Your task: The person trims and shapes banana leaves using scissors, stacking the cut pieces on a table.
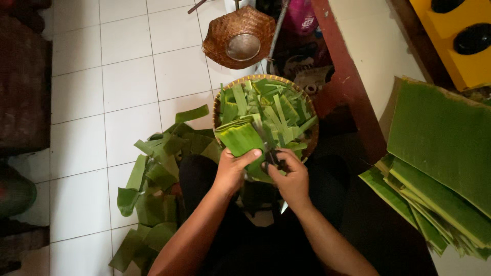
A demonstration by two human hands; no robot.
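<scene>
A folded leaf (244,140) is held at frame centre, over the near rim of a round basket (217,110) filled with cut leaf strips (273,110). The left hand (231,171) is closed on the leaf's lower edge, thumb laid across it and fingers (228,185) curled beneath. The right hand (291,179) is wrapped round a dark tool (271,156) just beside the leaf; whether its fingers pinch the leaf cannot be told. Scraps (153,189) are heaped on the tiled floor (82,153) at lower left, touching the basket's left edge. Stacked leaves (440,153) are piled at the right edge. A woven hat (238,36) lies at upper centre. Bare floor is left open at upper left.
</scene>
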